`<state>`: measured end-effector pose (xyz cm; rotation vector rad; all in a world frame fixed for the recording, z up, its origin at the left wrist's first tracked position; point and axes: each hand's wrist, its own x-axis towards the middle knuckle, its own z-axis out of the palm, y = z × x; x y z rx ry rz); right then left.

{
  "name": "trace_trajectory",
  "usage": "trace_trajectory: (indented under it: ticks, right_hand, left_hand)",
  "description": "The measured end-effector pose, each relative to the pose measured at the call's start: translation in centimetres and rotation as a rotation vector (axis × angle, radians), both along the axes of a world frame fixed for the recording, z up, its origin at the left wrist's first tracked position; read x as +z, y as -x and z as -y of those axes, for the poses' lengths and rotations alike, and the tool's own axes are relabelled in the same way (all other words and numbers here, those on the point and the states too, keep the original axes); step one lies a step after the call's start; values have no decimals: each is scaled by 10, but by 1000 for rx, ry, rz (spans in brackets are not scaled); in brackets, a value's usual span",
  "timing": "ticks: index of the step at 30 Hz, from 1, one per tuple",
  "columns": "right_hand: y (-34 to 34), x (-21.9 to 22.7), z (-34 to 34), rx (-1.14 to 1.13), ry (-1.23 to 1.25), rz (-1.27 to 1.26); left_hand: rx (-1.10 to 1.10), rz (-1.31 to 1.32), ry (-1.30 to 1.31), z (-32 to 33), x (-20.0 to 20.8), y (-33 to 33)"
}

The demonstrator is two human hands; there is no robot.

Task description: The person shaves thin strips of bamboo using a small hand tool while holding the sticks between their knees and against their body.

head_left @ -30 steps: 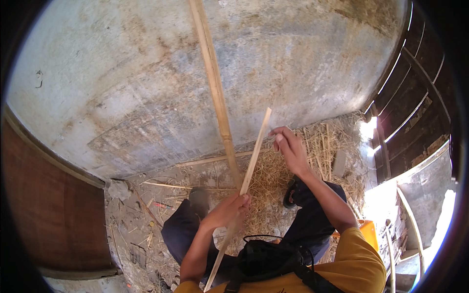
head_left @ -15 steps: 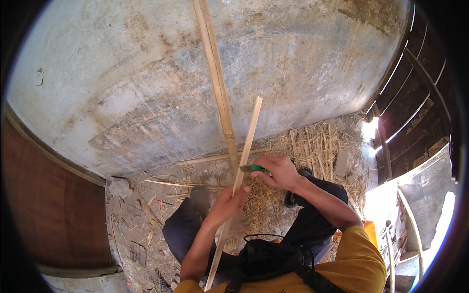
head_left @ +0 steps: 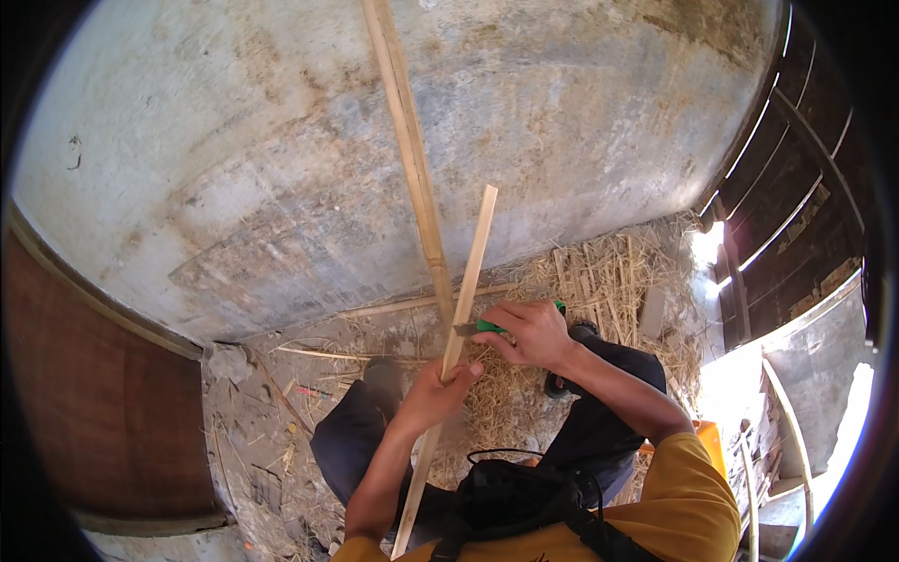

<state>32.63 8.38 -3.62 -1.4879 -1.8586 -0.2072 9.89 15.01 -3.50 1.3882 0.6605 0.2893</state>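
Shifted slightly leftward since the preceding frame: green-handled, grey-bladed knife (head_left: pixel 487 326), held in the curled fingers of the right hand (head_left: pixel 537 334), with blade at a long, pale, flat wooden strip (head_left: pixel 477 248), just beyond the left hand (head_left: pixel 438 391). Between that hand's pinching thumb and fingers: the same strip, slanting past them both ways. Farther, below the right fingers: loose yellow straw (head_left: pixel 496 401). Beyond all fingers: jointed tan bamboo pole (head_left: pixel 410 155) before stained grey wall (head_left: pixel 281 187).

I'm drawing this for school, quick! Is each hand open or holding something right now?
Left hand: closed, holding the pale strip.
Right hand: closed, holding the green-handled knife.
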Motion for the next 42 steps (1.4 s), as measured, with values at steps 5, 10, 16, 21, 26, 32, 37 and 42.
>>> trace_trajectory:
  ticks: [5, 10, 16, 21, 26, 32, 37, 42]
  right_hand:
    - [2, 5, 2, -39, 10, 19]
    - [3, 8, 0, -42, -43, 16]
    - [-4, 13, 0, -58, -39, 50]
    - [-4, 10, -3, -55, -73, 48]
    - [-16, 14, -6, -149, -51, 8]
    - [-23, 23, -8, -161, -53, -28]
    - [-25, 25, -8, -173, -49, -44]
    - [-41, 25, -11, -235, -54, -59]
  left_hand:
    - [18, 36, -47, 1, -1, -2]
    - [36, 20, -55, 2, 3, -2]
    - [30, -8, -90, 4, 3, -2]
    - [26, 42, -98, 3, 0, -1]
    - [16, -19, -150, 6, 1, 0]
    - [15, -4, -139, 12, 1, -1]
    - [15, -9, -143, 12, -2, 0]
    - [-13, -72, -174, 14, -6, 2]
